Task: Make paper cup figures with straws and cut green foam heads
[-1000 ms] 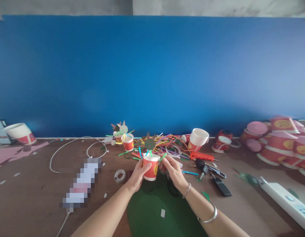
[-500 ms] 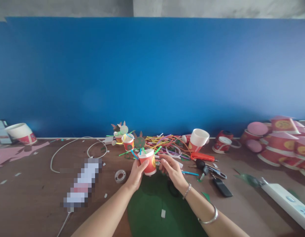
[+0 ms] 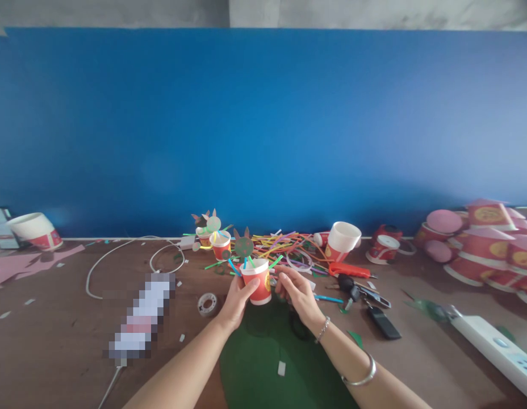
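Observation:
A red and white paper cup (image 3: 260,290) is in my left hand (image 3: 235,302), thumb across its front and fingers behind. Blue and green pipe cleaners (image 3: 275,261) stick out over the rim. A dark round head with two pointed ears (image 3: 243,245) stands above the cup's far side; whether it is fixed there I cannot tell. My right hand (image 3: 298,292) is close to the cup's right side, fingers curled in toward the thumb. Anything between those fingertips is hidden. Beneath both hands lies a dark green sheet (image 3: 263,363).
Behind the cup is a heap of coloured pipe cleaners (image 3: 284,244). Small cup figures (image 3: 221,245) stand to its left. Around lie a tape roll (image 3: 208,305), white cable, keys (image 3: 352,289), an orange-red tool (image 3: 351,270), a power strip (image 3: 493,346) and stacked red cups (image 3: 480,250).
The cup and the eared head show slightly farther right. The cup has come a little closer to my right hand, which keeps its curled pose.

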Action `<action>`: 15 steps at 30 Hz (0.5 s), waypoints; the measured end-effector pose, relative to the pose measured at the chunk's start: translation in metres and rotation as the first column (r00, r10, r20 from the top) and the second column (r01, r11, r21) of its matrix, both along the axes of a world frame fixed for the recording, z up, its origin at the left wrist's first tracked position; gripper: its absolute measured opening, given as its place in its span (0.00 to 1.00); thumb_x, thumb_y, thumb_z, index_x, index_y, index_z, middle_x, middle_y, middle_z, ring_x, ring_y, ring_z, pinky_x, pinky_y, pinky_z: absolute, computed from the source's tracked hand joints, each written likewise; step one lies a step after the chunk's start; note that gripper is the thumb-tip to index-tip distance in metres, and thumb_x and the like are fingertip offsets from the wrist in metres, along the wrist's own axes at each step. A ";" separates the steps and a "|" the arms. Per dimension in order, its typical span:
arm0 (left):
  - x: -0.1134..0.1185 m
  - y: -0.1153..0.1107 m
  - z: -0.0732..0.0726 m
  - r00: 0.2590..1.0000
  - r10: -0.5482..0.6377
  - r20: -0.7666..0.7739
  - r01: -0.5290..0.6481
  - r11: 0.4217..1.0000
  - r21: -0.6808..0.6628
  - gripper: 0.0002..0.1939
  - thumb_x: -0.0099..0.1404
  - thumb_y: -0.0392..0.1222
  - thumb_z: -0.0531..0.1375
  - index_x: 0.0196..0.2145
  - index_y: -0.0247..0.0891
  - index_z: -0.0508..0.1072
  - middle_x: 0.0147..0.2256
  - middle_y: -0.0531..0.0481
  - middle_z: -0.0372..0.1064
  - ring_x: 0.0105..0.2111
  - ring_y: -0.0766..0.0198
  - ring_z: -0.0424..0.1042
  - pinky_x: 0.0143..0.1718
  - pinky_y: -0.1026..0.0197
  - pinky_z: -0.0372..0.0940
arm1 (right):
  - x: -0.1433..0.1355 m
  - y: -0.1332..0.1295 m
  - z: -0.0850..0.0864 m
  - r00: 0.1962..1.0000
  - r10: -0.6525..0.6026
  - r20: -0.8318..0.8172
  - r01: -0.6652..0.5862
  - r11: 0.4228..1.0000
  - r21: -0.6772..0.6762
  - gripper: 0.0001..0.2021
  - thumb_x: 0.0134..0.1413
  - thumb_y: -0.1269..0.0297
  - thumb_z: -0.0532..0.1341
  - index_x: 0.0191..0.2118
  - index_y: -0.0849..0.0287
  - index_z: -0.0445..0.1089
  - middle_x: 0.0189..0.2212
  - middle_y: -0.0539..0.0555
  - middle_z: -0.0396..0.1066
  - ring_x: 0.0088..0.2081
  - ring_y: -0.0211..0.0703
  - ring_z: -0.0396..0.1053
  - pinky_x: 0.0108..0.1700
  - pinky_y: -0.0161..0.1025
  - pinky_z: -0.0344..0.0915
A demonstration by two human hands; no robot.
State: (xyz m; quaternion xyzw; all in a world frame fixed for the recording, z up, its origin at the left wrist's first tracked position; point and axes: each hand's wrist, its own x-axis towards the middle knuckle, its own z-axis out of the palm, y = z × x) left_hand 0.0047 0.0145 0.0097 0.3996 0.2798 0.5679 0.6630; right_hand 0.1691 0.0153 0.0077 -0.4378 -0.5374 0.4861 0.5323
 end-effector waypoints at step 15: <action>0.002 0.009 -0.014 0.950 0.244 -0.195 -0.227 0.968 0.107 0.30 0.51 0.39 0.68 0.51 0.38 0.65 0.52 0.42 0.67 0.54 0.50 0.65 0.57 0.50 0.55 | -0.002 0.005 -0.012 0.943 -0.080 0.324 0.010 0.977 0.212 0.20 0.53 0.56 0.60 0.50 0.58 0.69 0.42 0.57 0.72 0.42 0.46 0.70 0.40 0.40 0.68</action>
